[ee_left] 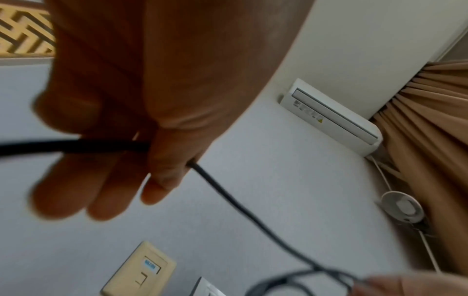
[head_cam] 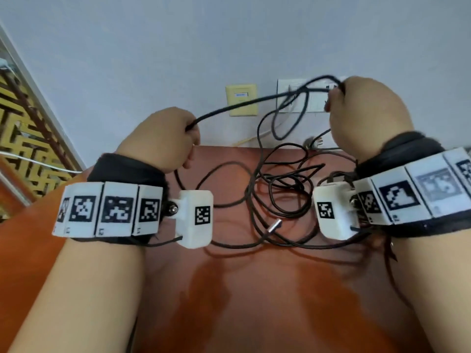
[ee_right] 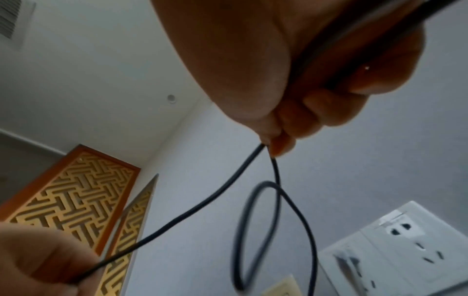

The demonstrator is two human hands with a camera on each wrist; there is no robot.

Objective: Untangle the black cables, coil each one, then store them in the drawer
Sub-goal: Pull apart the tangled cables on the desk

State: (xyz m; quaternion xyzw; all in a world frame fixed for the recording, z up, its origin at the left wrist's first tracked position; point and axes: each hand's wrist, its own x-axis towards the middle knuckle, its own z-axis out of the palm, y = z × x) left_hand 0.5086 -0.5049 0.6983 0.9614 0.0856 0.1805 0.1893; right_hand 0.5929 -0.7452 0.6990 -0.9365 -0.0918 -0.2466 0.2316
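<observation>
A black cable (head_cam: pixel 237 106) stretches in the air between both raised hands. My left hand (head_cam: pixel 163 138) grips one stretch of it, fingers curled round it (ee_left: pixel 106 144). My right hand (head_cam: pixel 364 108) pinches the other stretch higher up (ee_right: pixel 266 144), and a loop of cable (ee_right: pixel 255 230) hangs below it. More black cable lies tangled (head_cam: pixel 280 194) on the reddish-brown tabletop (head_cam: pixel 254 289), with a metal plug tip (head_cam: pixel 275 224) among the strands. No drawer shows in any view.
The wall behind holds a yellow socket plate (head_cam: pixel 242 99) and a white outlet plate (head_cam: pixel 298 95). A patterned gold-and-brown screen (head_cam: pixel 23 138) stands at the left. An air conditioner (ee_left: pixel 331 118) and tan curtain (ee_left: pixel 430 140) appear in the left wrist view.
</observation>
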